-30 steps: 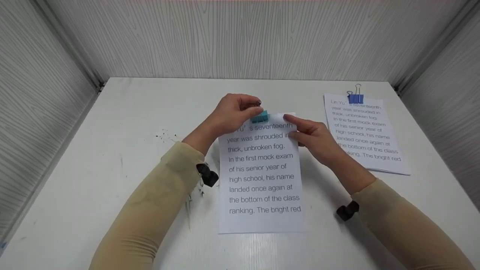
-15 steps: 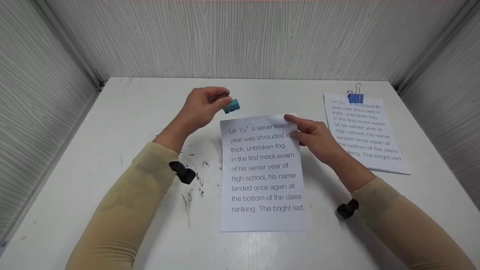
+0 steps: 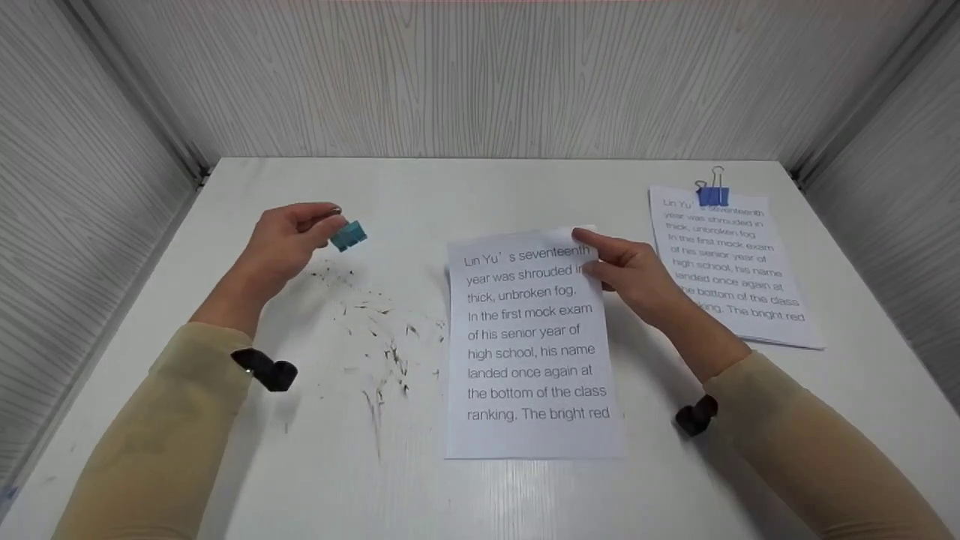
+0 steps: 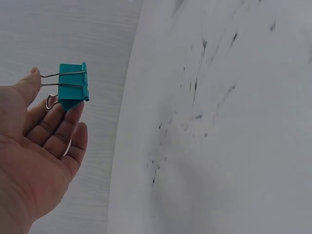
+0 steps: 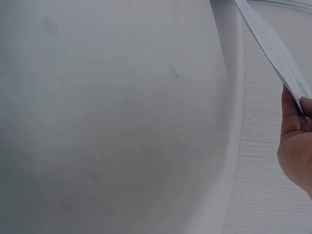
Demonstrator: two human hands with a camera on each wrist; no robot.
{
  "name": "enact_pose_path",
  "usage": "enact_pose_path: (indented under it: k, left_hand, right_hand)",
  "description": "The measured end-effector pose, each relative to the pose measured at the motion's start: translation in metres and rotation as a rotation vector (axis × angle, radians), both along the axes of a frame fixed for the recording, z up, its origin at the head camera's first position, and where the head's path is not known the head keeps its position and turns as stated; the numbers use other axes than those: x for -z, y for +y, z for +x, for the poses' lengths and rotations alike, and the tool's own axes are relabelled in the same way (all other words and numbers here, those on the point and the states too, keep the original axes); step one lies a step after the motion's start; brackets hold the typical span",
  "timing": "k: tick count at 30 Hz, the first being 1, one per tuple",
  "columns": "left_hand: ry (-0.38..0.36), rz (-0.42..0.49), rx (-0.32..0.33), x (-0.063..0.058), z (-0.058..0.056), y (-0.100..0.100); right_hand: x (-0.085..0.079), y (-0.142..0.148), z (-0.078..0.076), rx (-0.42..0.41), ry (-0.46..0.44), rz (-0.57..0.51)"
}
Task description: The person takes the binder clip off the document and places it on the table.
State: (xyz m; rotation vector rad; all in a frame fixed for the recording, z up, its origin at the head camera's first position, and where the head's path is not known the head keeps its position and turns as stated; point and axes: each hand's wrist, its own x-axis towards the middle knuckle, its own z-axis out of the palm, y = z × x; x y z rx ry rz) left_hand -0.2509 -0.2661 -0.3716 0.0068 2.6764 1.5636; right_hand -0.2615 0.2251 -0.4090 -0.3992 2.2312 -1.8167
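Observation:
My left hand (image 3: 281, 244) pinches a teal binder clip (image 3: 349, 235) by its wire handles, above the left part of the table. In the left wrist view the thumb is at the handle ends and the clip's teal body (image 4: 72, 83) points away from the palm. With thumb and fingers, my right hand (image 3: 634, 281) grips the upper right edge of a printed paper stack (image 3: 532, 337). The right wrist view shows these sheets (image 5: 275, 48) edge-on, tilted up off the table. No clip is on their top edge.
Another printed stack (image 3: 731, 262) lies at the right, with a blue binder clip (image 3: 713, 196) on its top edge. Dark marks (image 3: 394, 356) stain the white table (image 3: 525, 502) left of the held sheets. A wood-grain panel (image 3: 480, 82) stands behind the table.
The teal binder clip has come off the paper's top edge. My left hand has carried it left, away from the sheets. My right hand keeps its grip on the paper, nearly still.

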Motion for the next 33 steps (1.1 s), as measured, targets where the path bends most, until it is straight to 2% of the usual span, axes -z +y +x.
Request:
enact_pose_path:
  k: [7, 14, 24, 33]
  left_hand:
    - [-0.078, -0.005, -0.045, 0.012, 0.008, -0.039]
    - [-0.128, -0.020, -0.089, 0.029, 0.014, -0.064]
    - [-0.186, -0.031, -0.095, 0.046, 0.013, -0.079]
    - [-0.221, -0.074, -0.086, 0.049, 0.014, -0.080]
  right_hand:
    - [0.002, 0.001, -0.002, 0.017, -0.015, 0.013]
    - [0.003, 0.002, -0.003, 0.021, -0.027, 0.016]
    - [0.005, 0.004, -0.007, 0.022, -0.024, 0.050]
    - [0.006, 0.006, -0.009, 0.030, -0.010, 0.069]
